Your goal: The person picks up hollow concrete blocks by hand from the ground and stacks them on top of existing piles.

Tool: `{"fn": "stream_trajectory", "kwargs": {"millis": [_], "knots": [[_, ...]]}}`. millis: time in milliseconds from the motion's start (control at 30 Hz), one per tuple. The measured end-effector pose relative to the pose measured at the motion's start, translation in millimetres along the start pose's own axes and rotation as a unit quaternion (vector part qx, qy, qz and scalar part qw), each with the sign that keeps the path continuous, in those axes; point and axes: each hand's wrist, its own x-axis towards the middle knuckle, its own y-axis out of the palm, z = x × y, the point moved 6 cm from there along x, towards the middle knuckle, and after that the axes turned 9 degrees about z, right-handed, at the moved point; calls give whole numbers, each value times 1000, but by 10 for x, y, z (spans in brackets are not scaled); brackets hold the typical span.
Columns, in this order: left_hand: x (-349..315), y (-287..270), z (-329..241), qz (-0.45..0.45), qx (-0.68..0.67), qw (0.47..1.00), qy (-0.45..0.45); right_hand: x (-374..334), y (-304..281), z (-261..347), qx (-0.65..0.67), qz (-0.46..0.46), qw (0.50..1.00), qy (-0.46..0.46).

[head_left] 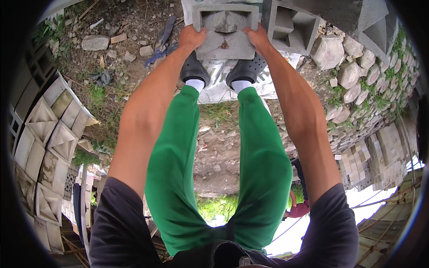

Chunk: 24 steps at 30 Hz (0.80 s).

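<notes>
Both my arms reach far forward to a grey concrete vent block [225, 46] with a raised, angular shape inside its square frame. My left hand [192, 37] is closed round the block's left side, and my right hand [258, 37] grips the right side; the fingertips are partly hidden behind it. The block is above or at the white printed sack [268, 91]; whether it touches the sack I cannot tell. Just right of it stands a second grey vent block [308, 33] with open compartments. My dark clogs [194, 69] are on the sack, close behind the held block.
More grey concrete pieces [339, 18] stand at the far right, beside a heap of paving stones [328, 51]. Blue cloth [165, 40] and loose stones [95, 43] lie on the left. Stacked patterned blocks [42, 120] line the left edge. Another person in red [299, 210] is behind me.
</notes>
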Motion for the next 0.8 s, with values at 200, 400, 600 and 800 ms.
{"fn": "stream_trajectory", "kwargs": {"millis": [200,400,600,800], "knots": [[-1174,-478,-603,-1,47,999,-5,-1006,-156,420,-4,0,1000,-10],[-3491,-1380,-1204,-70,1,997,41,-3161,-21,1713,-43,20,998,-29],[-5331,-1976,-2012,-37,99,991,81,-5115,-281,2326,38,-25,996,-71],[-6520,-2334,-2639,-59,141,965,212,-6586,-367,2652,153,-113,973,-133]]}}
